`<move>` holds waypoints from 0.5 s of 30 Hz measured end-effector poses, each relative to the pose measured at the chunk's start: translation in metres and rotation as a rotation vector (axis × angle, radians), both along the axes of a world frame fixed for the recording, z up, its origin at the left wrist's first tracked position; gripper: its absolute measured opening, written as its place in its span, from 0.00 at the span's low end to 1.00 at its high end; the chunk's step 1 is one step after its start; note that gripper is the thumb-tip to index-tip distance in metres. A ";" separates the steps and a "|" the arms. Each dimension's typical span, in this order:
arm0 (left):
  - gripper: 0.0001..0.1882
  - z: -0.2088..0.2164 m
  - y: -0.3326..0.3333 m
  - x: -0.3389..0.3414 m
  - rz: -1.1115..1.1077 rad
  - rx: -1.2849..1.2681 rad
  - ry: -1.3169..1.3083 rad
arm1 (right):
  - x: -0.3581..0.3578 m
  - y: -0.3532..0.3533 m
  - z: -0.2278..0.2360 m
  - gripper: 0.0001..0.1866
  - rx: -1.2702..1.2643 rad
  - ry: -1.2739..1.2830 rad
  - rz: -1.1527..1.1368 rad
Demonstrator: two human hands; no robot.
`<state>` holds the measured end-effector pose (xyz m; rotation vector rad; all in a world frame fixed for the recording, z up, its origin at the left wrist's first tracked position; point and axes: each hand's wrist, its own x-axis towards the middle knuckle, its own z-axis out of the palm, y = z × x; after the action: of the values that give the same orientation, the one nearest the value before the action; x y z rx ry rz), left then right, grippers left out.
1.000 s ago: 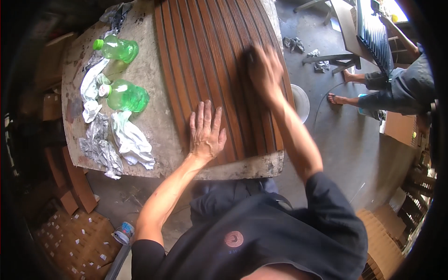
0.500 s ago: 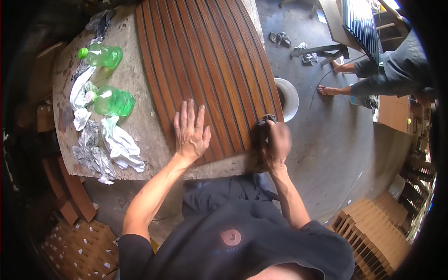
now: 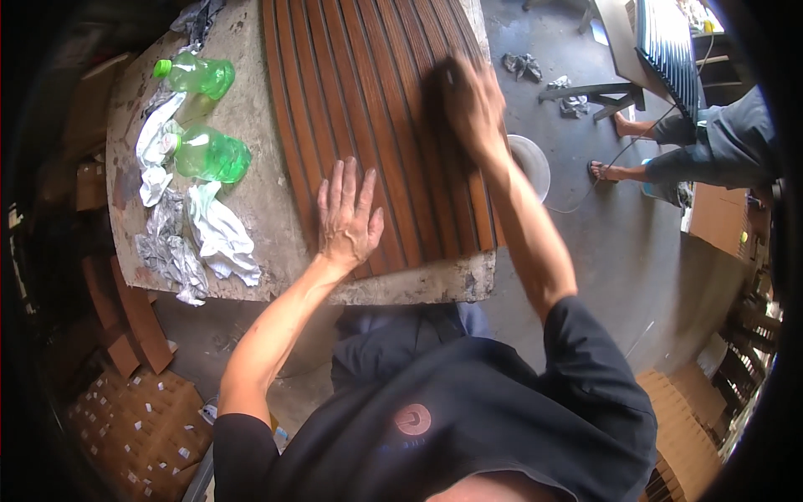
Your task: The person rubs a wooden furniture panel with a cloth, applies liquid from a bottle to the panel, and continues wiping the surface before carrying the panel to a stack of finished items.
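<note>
A brown slatted wooden panel (image 3: 376, 125) with dark grooves lies on a worn table (image 3: 456, 280). Flat on its near left part rests my left hand (image 3: 347, 217), fingers spread and holding nothing. My right hand (image 3: 477, 109) is curled over the panel's right side, farther away, and blurred by motion. The dark rag gripped in it is mostly hidden beneath the fingers now; half a second ago its edge showed.
Left of the panel stand two bottles of green liquid, a far one (image 3: 201, 77) and a near one (image 3: 213, 155), beside crumpled white cloths (image 3: 222, 234). A white bucket (image 3: 535, 167) is off the table's right edge. Another person's legs (image 3: 669, 159) appear at right.
My right hand has swept away from me along the panel, from its near right corner to farther up the right side. My left hand stays on the panel. The view has shifted slightly.
</note>
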<state>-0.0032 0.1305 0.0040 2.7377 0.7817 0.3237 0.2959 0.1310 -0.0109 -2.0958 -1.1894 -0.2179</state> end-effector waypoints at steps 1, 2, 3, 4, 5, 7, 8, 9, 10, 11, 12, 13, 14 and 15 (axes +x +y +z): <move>0.39 0.000 -0.002 -0.002 -0.001 -0.010 0.004 | -0.016 -0.037 0.002 0.20 0.008 0.009 0.030; 0.40 -0.001 -0.003 -0.004 0.001 -0.016 0.006 | -0.037 -0.080 0.014 0.22 0.001 0.040 0.062; 0.41 0.000 -0.003 -0.003 -0.003 -0.041 0.011 | -0.056 -0.114 0.024 0.23 -0.075 0.025 0.026; 0.41 0.002 -0.005 -0.001 -0.007 -0.047 0.000 | -0.069 -0.150 0.022 0.24 -0.151 0.067 -0.022; 0.41 0.002 -0.006 -0.004 -0.005 -0.050 0.002 | -0.084 -0.171 0.035 0.24 -0.196 0.115 -0.030; 0.40 0.000 -0.005 -0.004 -0.009 -0.053 0.007 | -0.085 -0.173 0.032 0.24 -0.203 0.108 -0.068; 0.40 0.000 -0.006 -0.008 -0.011 -0.054 0.013 | -0.082 -0.161 0.031 0.23 -0.207 0.123 -0.069; 0.40 0.001 -0.007 -0.010 -0.003 -0.047 0.019 | -0.072 -0.138 0.026 0.23 -0.143 0.060 -0.051; 0.40 0.000 -0.006 -0.009 0.003 -0.039 0.021 | -0.049 -0.107 0.015 0.23 -0.078 -0.007 -0.036; 0.39 0.000 -0.006 -0.003 -0.008 -0.029 0.005 | -0.014 -0.076 -0.009 0.21 -0.034 -0.106 -0.044; 0.39 0.001 -0.005 0.000 -0.006 -0.030 0.012 | 0.010 -0.034 -0.005 0.19 -0.027 -0.114 -0.145; 0.39 0.003 -0.004 0.005 -0.016 -0.033 0.014 | 0.037 0.002 -0.002 0.14 0.027 -0.153 -0.165; 0.39 0.004 -0.005 0.009 -0.027 -0.037 0.016 | 0.059 0.036 0.000 0.10 0.014 -0.088 -0.174; 0.39 0.003 -0.009 0.015 -0.035 -0.040 0.011 | 0.082 0.055 0.004 0.09 -0.029 -0.122 -0.177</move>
<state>0.0116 0.1219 0.0066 2.7150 0.7348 0.2824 0.3783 0.1864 -0.0073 -2.2414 -1.0823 -0.4177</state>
